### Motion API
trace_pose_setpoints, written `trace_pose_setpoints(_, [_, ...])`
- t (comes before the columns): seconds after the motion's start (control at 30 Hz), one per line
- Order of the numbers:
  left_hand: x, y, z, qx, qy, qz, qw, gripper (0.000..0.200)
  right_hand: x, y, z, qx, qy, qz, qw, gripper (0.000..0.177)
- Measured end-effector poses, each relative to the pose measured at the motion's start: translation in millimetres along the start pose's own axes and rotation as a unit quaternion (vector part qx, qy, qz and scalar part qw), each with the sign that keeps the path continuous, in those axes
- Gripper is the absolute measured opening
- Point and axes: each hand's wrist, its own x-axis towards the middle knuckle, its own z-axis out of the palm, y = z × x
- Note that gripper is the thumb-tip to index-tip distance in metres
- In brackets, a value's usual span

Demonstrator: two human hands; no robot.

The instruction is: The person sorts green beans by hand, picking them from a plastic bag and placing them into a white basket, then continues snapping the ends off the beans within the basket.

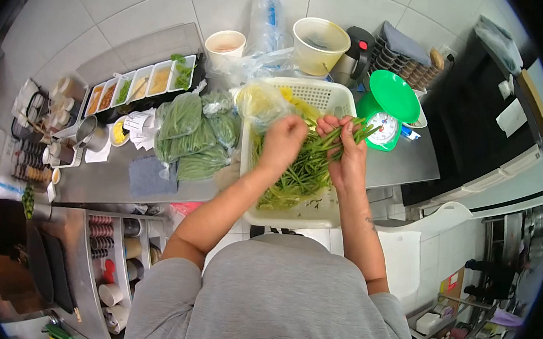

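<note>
My right hand point(347, 153) is closed around a bunch of long, thin green stalks point(365, 133), their ends sticking out to the right past the fingers. To its left, my left hand point(286, 142) is held with curled fingers; what they grip, if anything, cannot be made out. Both hands are over a white plastic basket point(347, 100). A heap of the same green stalks point(306, 172) fills its middle, on yellowish-green plastic. At the basket's far left, a clear plastic bag point(261, 103) with something pale yellow lies partly behind my left hand.
Bags of green vegetables point(191, 131) lie left of the basket, near a blue-grey cloth point(152, 176) and a topping tray point(141, 84). A green kitchen scale point(387, 112) stands right. Tubs point(320, 42) and a kettle point(353, 55) line the wall.
</note>
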Motion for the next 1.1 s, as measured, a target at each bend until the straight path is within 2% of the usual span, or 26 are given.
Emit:
trace_pose_setpoints(0.03, [9.8, 10.5, -10.8, -0.149, 0.005, -0.109, 0.983, 0.013, -2.6, -2.0, 4.1, 0.002, 0.009, -0.005, 1.0, 0.018])
trace_pose_setpoints(0.1, [21.5, 19.9, -34.7, -0.211, -0.045, -0.119, 0.969, 0.014, -7.8, -7.6, 9.8, 0.003, 0.029, -0.015, 0.999, 0.018])
trace_pose_setpoints(0.17, [21.3, 26.3, -51.1, 0.021, -0.159, -0.083, 0.984, 0.012, -3.9, -9.3, -8.1, 0.025, 0.025, 0.007, 0.999, 0.017])
trace_pose_setpoints(0.2, [21.8, 28.1, -54.9, 0.138, -0.211, -0.06, 0.966, 0.012, -1.1, -12.1, -15.7, 0.037, 0.02, 0.018, 0.999, 0.016])
trace_pose_setpoints(0.23, [20.4, 20.3, -56.1, 0.217, -0.244, 0.048, 0.944, 0.011, -1.2, -15.0, -21.5, -0.001, 0.018, 0.041, 0.999, 0.015])
trace_pose_setpoints(0.3, [7.4, 1.9, -57.6, 0.361, -0.296, 0.256, 0.846, 0.012, -6.1, -18.3, -28.3, -0.079, 0.015, 0.09, 0.993, 0.014])
trace_pose_setpoints(0.33, [0.3, -1.1, -54.9, 0.386, -0.382, 0.194, 0.817, 0.023, -7.8, -16.9, -28.0, -0.147, 0.007, 0.124, 0.981, 0.014])
trace_pose_setpoints(0.43, [-19.0, -8.5, -44.2, 0.535, -0.392, 0.194, 0.723, 0.031, -12.9, -10.1, -23.3, -0.345, -0.019, 0.219, 0.912, 0.014])
trace_pose_setpoints(0.47, [-18.1, -10.7, -45.4, 0.512, -0.395, 0.199, 0.736, 0.035, -14.0, -4.5, -18.6, -0.465, -0.033, 0.198, 0.863, 0.02])
trace_pose_setpoints(0.57, [-12.0, -18.7, -47.7, 0.474, -0.363, 0.212, 0.774, 0.034, -9.7, 36.6, -53.7, -0.615, -0.198, 0.123, 0.753, 0.025])
trace_pose_setpoints(0.67, [-6.9, -22.2, -51.9, 0.501, -0.409, 0.131, 0.752, 0.03, -13.7, 40.0, -39.4, -0.692, -0.243, 0.135, 0.667, 0.024])
trace_pose_setpoints(0.77, [-3.3, -26.0, -57.9, 0.435, -0.326, 0.15, 0.826, 0.024, -13.2, 51.7, -54.9, -0.707, -0.214, 0.094, 0.667, 0.018])
trace_pose_setpoints(0.87, [-1.9, -21.9, -63.4, 0.397, -0.299, 0.187, 0.848, 0.022, -13.4, 22.4, -47.8, -0.593, -0.184, 0.197, 0.759, 0.02])
trace_pose_setpoints(0.97, [-1.8, -9.9, -63.6, 0.362, -0.318, 0.237, 0.843, 0.017, -16.2, 13.3, -55.7, -0.547, -0.169, 0.186, 0.799, 0.017])
trace_pose_setpoints(1.07, [-3.7, -1.8, -59.1, 0.421, -0.348, 0.253, 0.798, 0.008, -15.4, 8.3, -48.1, -0.531, -0.186, 0.174, 0.808, 0.016])
trace_pose_setpoints(1.1, [-3.9, -1.3, -57.4, 0.433, -0.326, 0.272, 0.795, 0.006, -14.7, 6.2, -43.4, -0.524, -0.197, 0.167, 0.812, 0.015])
